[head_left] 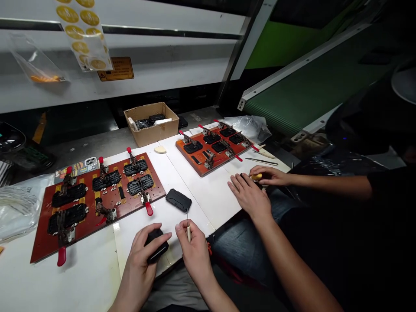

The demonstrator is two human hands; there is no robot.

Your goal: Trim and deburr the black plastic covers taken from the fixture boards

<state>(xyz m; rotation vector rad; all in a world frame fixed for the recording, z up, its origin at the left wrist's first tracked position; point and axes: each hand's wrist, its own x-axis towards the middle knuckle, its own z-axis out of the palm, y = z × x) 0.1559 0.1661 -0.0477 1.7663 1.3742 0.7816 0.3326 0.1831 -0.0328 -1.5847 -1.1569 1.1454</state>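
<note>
Black rectangular case [156, 246] clenched in the left hand [139, 260], raised just off the near edge of the white worktop [87, 277]. Right hand [195, 247] pinching a thin needle tool [189, 233] upright between thumb and fingers, just beside the case. Second black case [178, 200] flat on the worktop just beyond both hands. To its left, a reddish-brown fixture board [158, 186], with black pads under toggle clamps and one red clamp handle [148, 209] near the case. Toward the right edge, a co-worker's lower hand [250, 197] spread on the worktop and upper hand [269, 175] gripping a yellow-handled tool [256, 177]. Nearer the far right corner, a slender metal tool [261, 161], a second fixture board [201, 167] and a clear plastic bag [250, 128]. At the far edge, a cream sponge [160, 149] and, just behind it, a cardboard box [152, 134]. Farthest, on a white machine panel, a sheet of gold round stickers [84, 34] and a yellow warning label [115, 69].
</note>
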